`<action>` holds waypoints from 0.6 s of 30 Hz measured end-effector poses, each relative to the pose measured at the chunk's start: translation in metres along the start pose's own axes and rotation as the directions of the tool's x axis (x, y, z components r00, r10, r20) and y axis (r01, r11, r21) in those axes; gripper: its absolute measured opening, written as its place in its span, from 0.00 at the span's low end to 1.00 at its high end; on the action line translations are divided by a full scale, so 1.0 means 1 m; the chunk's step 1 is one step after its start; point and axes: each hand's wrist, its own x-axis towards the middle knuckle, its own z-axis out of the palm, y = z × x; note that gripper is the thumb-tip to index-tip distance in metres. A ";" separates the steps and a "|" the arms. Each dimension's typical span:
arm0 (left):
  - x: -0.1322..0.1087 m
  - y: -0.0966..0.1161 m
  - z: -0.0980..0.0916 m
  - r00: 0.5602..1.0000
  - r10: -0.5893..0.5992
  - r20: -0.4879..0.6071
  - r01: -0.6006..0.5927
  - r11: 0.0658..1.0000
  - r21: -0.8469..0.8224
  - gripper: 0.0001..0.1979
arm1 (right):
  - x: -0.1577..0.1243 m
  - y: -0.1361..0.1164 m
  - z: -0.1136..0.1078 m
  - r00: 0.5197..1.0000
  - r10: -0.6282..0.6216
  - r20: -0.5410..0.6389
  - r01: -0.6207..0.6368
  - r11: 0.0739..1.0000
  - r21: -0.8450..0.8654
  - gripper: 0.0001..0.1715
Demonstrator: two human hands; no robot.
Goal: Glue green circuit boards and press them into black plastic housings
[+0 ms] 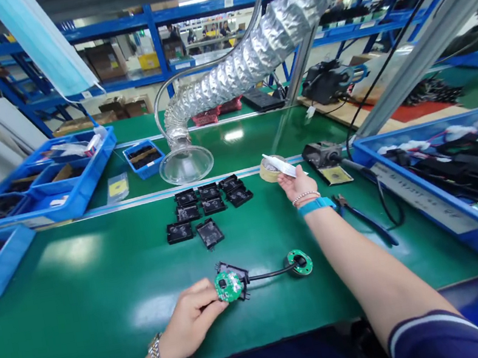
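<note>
Between the thumb and fingers of my left hand (193, 316) is a round green circuit board (229, 286). A black plastic housing (239, 271) sits right behind it. From there a black cable (269, 274) runs right to a second round part with a green board (299, 263), which lies on the bench. Farther off, my right hand (298, 184) is closed around a slim white object (280, 165) whose exact kind I cannot make out. It overlaps a roll of tape (269, 170) just beyond the fingers. Blue-handled cutters (365, 219) lie right of my right forearm.
Several black plastic housings (211, 198) lie mid-bench. Behind them hangs a clear suction hood (186, 163) on a silver duct (241, 61). Blue bins stand left (86, 181) and right (440, 217), the right one full of cabled parts. A soldering-iron holder (322, 154) stands beyond the cutters.
</note>
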 end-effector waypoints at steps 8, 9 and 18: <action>0.019 -0.002 -0.010 0.997 0.071 -0.004 -0.071 0.993 0.095 0.13 | -0.041 -0.029 -0.022 0.991 -0.136 -0.014 0.137 0.981 0.135 0.19; 0.019 -0.004 -0.009 0.996 0.092 -0.023 -0.089 0.991 0.101 0.13 | -0.050 -0.031 -0.024 0.988 -0.154 -0.012 0.154 0.977 0.148 0.19; 0.006 -0.018 -0.005 0.943 0.334 0.017 -0.326 0.908 0.264 0.15 | -0.165 -0.036 0.023 0.964 0.172 0.203 -0.198 0.974 0.113 0.25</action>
